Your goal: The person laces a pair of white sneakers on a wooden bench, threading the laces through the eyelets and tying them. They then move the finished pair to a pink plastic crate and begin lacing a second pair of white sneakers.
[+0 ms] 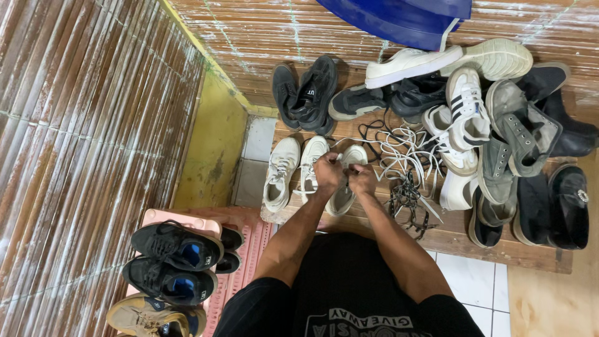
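My left hand [327, 171] and my right hand [362, 178] are close together over a cream sneaker [347, 185] that lies on a wooden board [462, 238]. Both hands pinch a white lace at the top of that shoe. Two more cream sneakers, one [280, 174] at the left and one [310, 163] beside it, lie just left of my hands. A loose tangle of white laces [405, 153] and dark laces [409, 196] lies right of my right hand.
A heap of shoes fills the right: black sneakers [306, 93], white ones [465, 112], grey boots [518, 134], black slip-ons [564, 206]. A blue plastic tub [405, 19] stands at the top. Dark sneakers [178, 246] rest on a pink rack [240, 262] at lower left. A bamboo wall [81, 137] runs along the left.
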